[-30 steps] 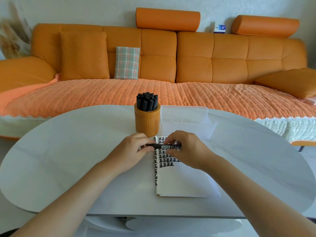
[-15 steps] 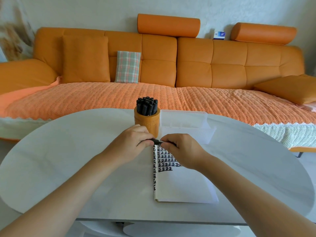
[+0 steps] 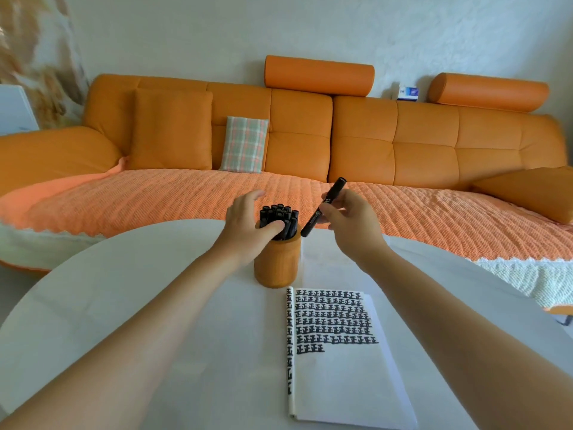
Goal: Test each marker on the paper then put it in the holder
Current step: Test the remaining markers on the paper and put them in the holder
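Observation:
An orange cylindrical holder [image 3: 277, 265] stands on the white table [image 3: 124, 305], packed with several black markers [image 3: 279, 214]. My left hand [image 3: 245, 225] wraps the marker cluster at the holder's mouth, thumb across the front and fingers behind. My right hand [image 3: 350, 221] pinches one capped black marker [image 3: 324, 206], tilted, its lower end just right of the holder's rim. The white paper [image 3: 341, 377] lies in front of the holder, its upper part filled with rows of black marks.
An orange sofa [image 3: 310, 144] with a plaid cushion [image 3: 245, 144] runs behind the table. The table's curved far edge passes just behind the holder. Bare tabletop stretches left of the paper.
Both hands have left the paper and risen to the holder. The right hand carried the marker up and tilted it. The left hand let go of the marker and took the cluster.

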`<state>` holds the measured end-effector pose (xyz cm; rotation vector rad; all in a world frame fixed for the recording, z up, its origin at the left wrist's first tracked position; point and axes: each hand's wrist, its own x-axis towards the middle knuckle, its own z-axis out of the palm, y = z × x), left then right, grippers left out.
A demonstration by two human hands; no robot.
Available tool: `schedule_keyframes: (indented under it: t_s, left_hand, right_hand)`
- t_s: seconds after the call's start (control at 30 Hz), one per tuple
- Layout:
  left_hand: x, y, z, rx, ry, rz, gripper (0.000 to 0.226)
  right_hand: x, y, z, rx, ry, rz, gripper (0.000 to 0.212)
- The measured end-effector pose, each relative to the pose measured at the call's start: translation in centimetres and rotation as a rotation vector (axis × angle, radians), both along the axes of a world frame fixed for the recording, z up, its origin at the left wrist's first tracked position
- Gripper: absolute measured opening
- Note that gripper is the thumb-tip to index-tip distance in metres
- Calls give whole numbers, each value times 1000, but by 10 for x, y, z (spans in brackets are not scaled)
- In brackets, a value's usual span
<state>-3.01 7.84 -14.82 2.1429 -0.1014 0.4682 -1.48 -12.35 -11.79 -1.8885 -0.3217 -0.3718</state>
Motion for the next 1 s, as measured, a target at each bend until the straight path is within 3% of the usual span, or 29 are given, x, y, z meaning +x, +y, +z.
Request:
schedule_keyframes:
  t_s: [0.1,0.23,0.33,0.47,0.6,0.8,1.0]
  left_hand:
    - [16,7,2,-156,190,-133,92]
    - [26,8,-7,-118,254,-199,107]
    - [28,5,-12,-126,190,-202,99]
    - [31,0,-10,-193,51,-161,78]
    - [34,-1,-12,-226,29,-183,83]
    - [33,2,-12,-169,16,-159,95]
    - [32,5,-11,-110,63,-195,104]
  right_hand:
    - [14,5,-3,-20,16,7,10]
    - [25,11,-8,-46,22,39,12]
    - [30,14,-4,-90,-2,71,16]
    - [32,17,-2,-93,-49,134,48]
    - [32,18,-6,-95,-126,160,61]
    - [36,21,-11,-193,-182,130,52]
    - [37,22,-13,-194,-111,151,37]
